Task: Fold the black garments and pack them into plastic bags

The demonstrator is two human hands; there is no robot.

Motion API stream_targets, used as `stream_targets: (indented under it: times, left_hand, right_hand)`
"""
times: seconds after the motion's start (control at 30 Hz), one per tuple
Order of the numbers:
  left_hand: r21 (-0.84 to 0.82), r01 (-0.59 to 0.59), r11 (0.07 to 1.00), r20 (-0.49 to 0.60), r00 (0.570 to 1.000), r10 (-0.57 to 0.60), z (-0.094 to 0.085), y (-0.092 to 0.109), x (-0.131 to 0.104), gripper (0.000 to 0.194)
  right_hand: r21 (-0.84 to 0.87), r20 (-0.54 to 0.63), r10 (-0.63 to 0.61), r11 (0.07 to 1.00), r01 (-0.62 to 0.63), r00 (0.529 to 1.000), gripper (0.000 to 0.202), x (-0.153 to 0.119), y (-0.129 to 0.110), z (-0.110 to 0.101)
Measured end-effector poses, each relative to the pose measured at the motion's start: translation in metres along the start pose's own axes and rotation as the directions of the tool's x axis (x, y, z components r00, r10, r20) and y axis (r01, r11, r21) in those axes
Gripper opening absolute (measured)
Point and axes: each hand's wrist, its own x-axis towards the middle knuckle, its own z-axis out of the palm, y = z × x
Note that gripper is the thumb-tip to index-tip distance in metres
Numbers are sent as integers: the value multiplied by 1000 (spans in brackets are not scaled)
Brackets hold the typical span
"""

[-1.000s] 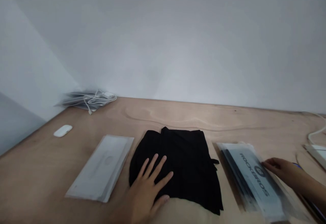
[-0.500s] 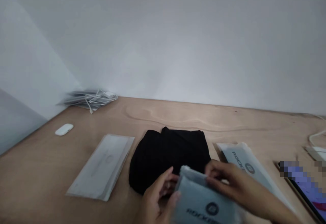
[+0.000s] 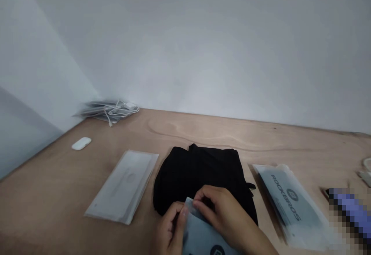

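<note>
A frosted zip bag (image 3: 203,231) with a dark round logo is held low at the bottom edge, its lower part cut off by the frame. My left hand (image 3: 171,228) pinches its upper left corner between thumb and fingers. At the top edge, close beside that corner, my right hand (image 3: 226,214) pinches the bag with thumb and forefinger. Just behind both hands lies a folded black cloth item (image 3: 199,173) on the wooden table, with a small loop at its right side.
Another ROCKBROS bag (image 3: 286,201) lies to the right, near a pixelated screen device (image 3: 350,208). On the left are a pale flat frosted bag (image 3: 124,185) and a white earbud-type case (image 3: 81,143). Grey packets with a white cable (image 3: 116,110) rest by the wall.
My right hand has moved left along the bag's top edge to the left corner, near my left hand. The bag has shifted left and lower. The view has turned slightly.
</note>
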Motion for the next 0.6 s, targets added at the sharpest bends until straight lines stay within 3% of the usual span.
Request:
stream_targets:
  times: [0.27,0.6]
  left_hand:
    - [117,-1,993,-136,991,17,-34,-6,18,54]
    - [173,23,985,-228,973,18,-41,-6,27,54]
  right_hand:
    - [-92,111,89,993,-79,990,18,-29,24,-44]
    - [-109,129,180,980,-167,975,23,-43,47,-59]
